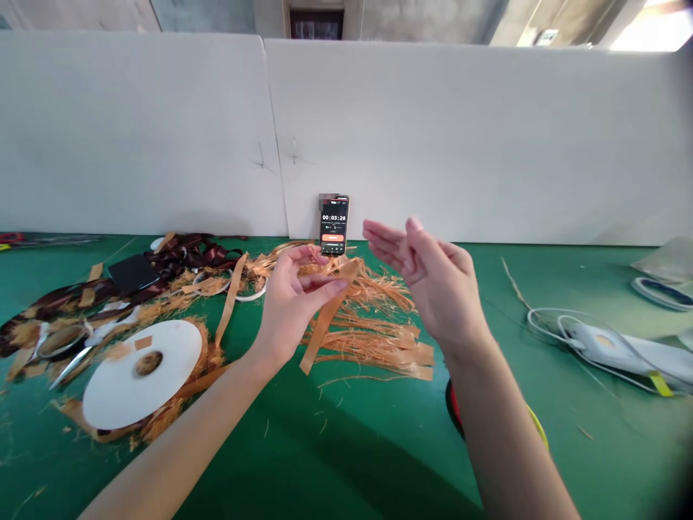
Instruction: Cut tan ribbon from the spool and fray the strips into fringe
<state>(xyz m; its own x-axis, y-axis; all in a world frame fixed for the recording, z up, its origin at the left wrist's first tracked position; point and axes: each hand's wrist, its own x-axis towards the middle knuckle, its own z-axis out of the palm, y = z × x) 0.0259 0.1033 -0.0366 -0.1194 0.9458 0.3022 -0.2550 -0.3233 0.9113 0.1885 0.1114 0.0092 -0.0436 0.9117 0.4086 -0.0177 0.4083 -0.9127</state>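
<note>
My left hand (295, 303) is raised over the green table (346, 448), its fingers pinched on a strip of orange ribbon (325, 321) that hangs down from it. My right hand (427, 278) hovers just to the right, fingers stretched out and together, holding nothing and not touching the ribbon. Below both hands lies a pile of frayed orange ribbon pieces (373, 339). A white ribbon spool (141, 372) lies flat at the left, with orange ribbon trailing from under it.
A phone (334, 224) showing a timer leans on the white partition (433, 137). Dark brown ribbons (189, 253), a black card (133, 272) and scissors (68, 365) lie left. A white device with cable (611, 343) sits right; a red-and-yellow object (453, 408) shows under my right forearm.
</note>
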